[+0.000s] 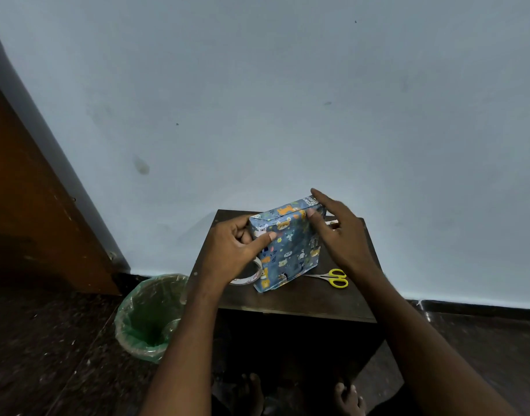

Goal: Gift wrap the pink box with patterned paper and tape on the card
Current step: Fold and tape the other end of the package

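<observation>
The box (290, 250), fully covered in blue paper with animal prints, stands tilted on its lower edge on the small dark table (302, 301). My left hand (236, 250) grips its left side, thumb across the front face and fingers behind. My right hand (338, 232) rests at the top right corner, index finger stretched over the top edge and thumb pressing the folded flap. No pink of the box shows. A small white piece (332, 222) peeks out behind my right hand; I cannot tell if it is the card.
A roll of tape (248, 279) lies on the table under my left wrist. Yellow-handled scissors (332, 277) lie right of the box. A bin lined with a green bag (151, 316) stands on the floor left of the table. The wall is close behind.
</observation>
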